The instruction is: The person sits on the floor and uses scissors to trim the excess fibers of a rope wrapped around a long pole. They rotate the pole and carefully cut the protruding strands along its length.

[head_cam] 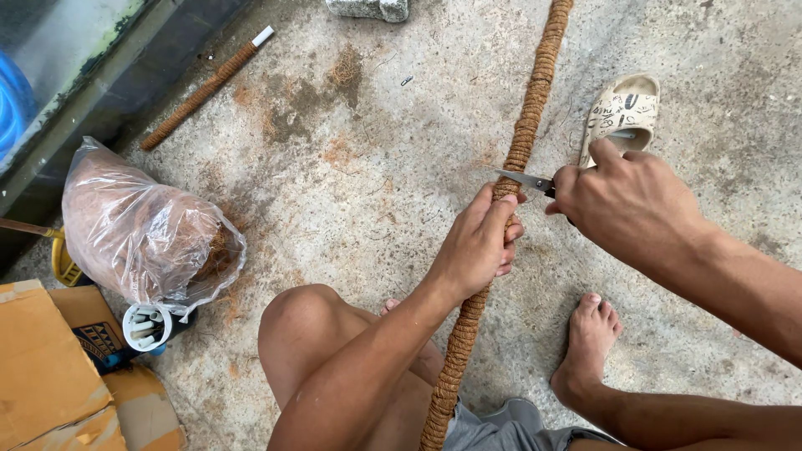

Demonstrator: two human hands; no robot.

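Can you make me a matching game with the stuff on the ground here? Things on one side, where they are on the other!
Things:
1. scissors
2. sandal
3. plastic bag
4. long fibre pole

Places:
A. lying on the concrete past the right hand
B. gripped by the left hand
C. by the cardboard boxes
D. in the right hand

Pairs: 1-D, 2-A, 3-C, 4-B

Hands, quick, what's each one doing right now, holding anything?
Left hand: closed around the long brown coir-wrapped pole.
Right hand: closed on the small metal scissors, blades pointed at the pole just above the left hand.
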